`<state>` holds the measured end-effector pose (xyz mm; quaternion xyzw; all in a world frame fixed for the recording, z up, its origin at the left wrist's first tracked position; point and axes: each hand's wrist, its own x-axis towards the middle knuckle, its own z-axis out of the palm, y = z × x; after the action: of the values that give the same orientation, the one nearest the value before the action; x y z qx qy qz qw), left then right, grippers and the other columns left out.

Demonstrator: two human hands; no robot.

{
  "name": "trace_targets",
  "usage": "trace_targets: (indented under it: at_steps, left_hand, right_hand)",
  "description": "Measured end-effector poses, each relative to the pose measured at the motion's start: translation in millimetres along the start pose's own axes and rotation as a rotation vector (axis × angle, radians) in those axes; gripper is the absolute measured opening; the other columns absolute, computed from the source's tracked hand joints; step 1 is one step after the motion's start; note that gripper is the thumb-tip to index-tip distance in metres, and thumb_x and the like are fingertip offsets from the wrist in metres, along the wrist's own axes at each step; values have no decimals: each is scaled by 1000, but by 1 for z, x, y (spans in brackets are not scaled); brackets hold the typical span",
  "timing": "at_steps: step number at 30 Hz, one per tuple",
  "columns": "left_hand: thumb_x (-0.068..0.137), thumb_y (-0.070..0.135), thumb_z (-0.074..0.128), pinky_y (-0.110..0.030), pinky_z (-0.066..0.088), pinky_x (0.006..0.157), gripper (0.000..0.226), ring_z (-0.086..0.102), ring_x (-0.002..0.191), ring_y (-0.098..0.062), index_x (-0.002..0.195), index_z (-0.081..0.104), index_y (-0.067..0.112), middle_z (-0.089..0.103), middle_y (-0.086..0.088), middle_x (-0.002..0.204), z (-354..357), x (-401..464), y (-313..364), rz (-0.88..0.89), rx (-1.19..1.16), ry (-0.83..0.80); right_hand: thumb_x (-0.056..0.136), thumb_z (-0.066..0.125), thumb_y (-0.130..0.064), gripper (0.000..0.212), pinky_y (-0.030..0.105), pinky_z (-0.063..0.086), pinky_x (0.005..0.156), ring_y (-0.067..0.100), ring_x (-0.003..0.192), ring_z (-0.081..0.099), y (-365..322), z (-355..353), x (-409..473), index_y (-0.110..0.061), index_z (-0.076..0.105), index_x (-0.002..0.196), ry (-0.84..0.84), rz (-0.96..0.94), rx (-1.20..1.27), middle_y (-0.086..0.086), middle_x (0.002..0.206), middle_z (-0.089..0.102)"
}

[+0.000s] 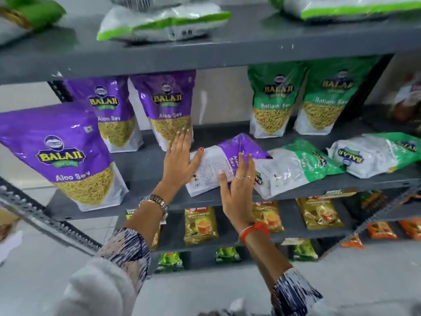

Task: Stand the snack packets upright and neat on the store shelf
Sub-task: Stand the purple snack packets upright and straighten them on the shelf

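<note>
grey store shelf, middle tier, read left to right; three purple aloo sev packets upright: front one at 9 o'clock of the hands, two more at the back, about 11 and 12 o'clock; left hand open, fingers spread, palm near the left end of a fallen purple packet, thumb on its white back; fingertips just beside the rear upright packet; right hand open too, fingers laid over the fallen packet's middle, not closed round it; at 3 o'clock, two green ratlami sev packets lying flat, the first touching the purple one; two green upright at 1 to 2 o'clock.

judgement: packet is light, soft film, glossy and likely slippery, contents loose and crushable; best pinched at both side edges near the top seal, tipped up onto its flat base, not squeezed mid-body.
</note>
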<state>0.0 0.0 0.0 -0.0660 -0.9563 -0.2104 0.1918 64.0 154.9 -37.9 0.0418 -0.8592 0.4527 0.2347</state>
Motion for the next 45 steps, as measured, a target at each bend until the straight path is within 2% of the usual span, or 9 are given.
trace_targets:
  at_steps: [4,8,10,14,24,28,33,41,45]
  left_hand:
    - [89,50,37,-42,36,103,56,45,126,-33,134,42,16,49,-13,138,18,37,-18,-292,-142,-266]
    - [87,38,46,-27,36,54,36,52,61,-22,76,64,9,57,-6,68,28,72,-16,-311,-273,-416]
    - [85,39,52,-28,36,53,39,47,55,-20,59,53,10,49,-5,59,33,85,-17,-369,-275,-555]
    - [82,52,53,-36,50,82,55,62,88,-28,99,64,1,65,-12,97,37,98,-25,-389,-232,-792]
    - [90,20,53,-26,52,67,17,62,62,-15,76,60,14,68,-4,70,5,37,-31,-711,-884,-424]
    - [86,21,58,-25,51,59,15,62,56,-15,75,53,14,69,3,56,-16,-4,-23,-750,-1079,-314]
    - [87,12,55,-22,52,51,24,65,53,-8,64,48,15,70,7,56,-41,-57,8,-736,-1300,-117]
    - [87,12,54,-28,48,60,30,66,63,-10,59,42,18,73,9,68,-56,-105,40,-720,-1411,2]
    - [87,7,54,-22,49,49,18,59,66,-15,71,54,15,69,2,71,-56,-108,53,-774,-1248,104]
  right_hand:
    - [94,52,-28,63,33,28,116,23,135,34,3,32,-3,-9,23,146,180,379,411,16,148,30]
    - [91,56,-9,46,9,45,85,23,110,53,14,48,16,0,41,133,353,770,634,17,132,46]
    - [85,62,-12,26,30,53,93,28,104,61,22,60,22,-10,58,111,394,858,716,19,118,60]
    - [70,67,-36,17,54,50,94,30,102,65,46,82,24,-28,60,84,386,974,802,11,107,69]
    - [94,54,-23,18,46,49,95,31,102,64,13,33,39,-18,55,77,302,924,828,15,108,68]
    - [94,54,-20,27,28,44,70,9,67,57,3,8,44,-17,51,67,226,748,814,-2,73,61]
    - [94,54,-20,22,12,47,52,-6,53,60,-13,-29,37,-10,56,74,98,591,868,-7,67,66]
    - [93,55,-26,23,38,53,75,27,83,64,-24,-64,13,-4,62,93,15,485,990,12,87,68]
    - [93,56,-23,20,32,54,71,18,76,65,-24,-67,7,-9,63,81,77,421,909,5,79,69]
